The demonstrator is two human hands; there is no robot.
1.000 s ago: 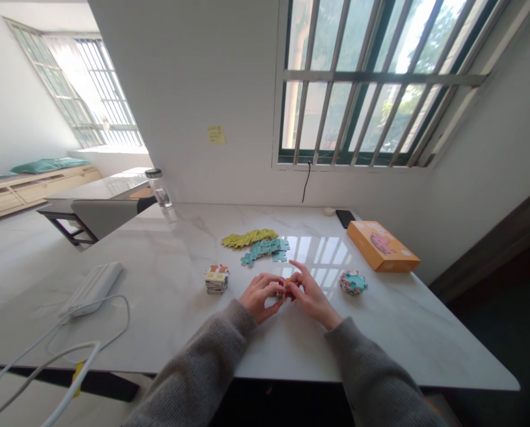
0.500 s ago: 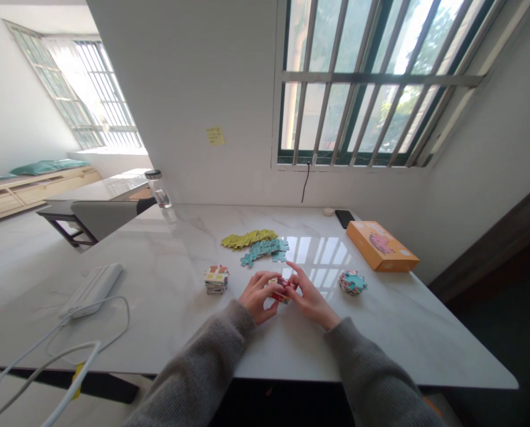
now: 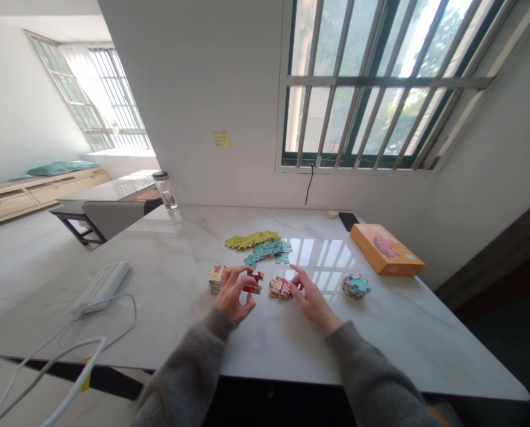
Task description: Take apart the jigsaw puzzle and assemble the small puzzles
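Note:
My left hand (image 3: 235, 296) pinches a red jigsaw piece (image 3: 256, 282) between thumb and fingers. It sits just in front of a stack of white, brown and yellow jigsaw pieces (image 3: 214, 280), hiding part of it. A small pile of red and yellow jigsaw pieces (image 3: 279, 287) lies between my hands. At the pile's right edge is my right hand (image 3: 311, 299), thumb and fingertips closed on it and the index finger raised. Beyond them lie a spread of blue pieces (image 3: 267, 251) and a row of olive-yellow pieces (image 3: 251, 240). Another round stack of jigsaw pieces (image 3: 356, 286) stands to the right.
An orange box (image 3: 386, 249) lies at the right, with a black phone (image 3: 348, 221) behind it. A white power strip (image 3: 103, 286) with cables (image 3: 133, 317) is on the left of the marble-patterned table (image 3: 175, 332). A glass bottle (image 3: 165, 191) stands at the far left edge.
My left hand has moved left, away from the pile, carrying a red jigsaw piece towards the left stack. My right hand has stayed by the pile. The view has shifted slightly.

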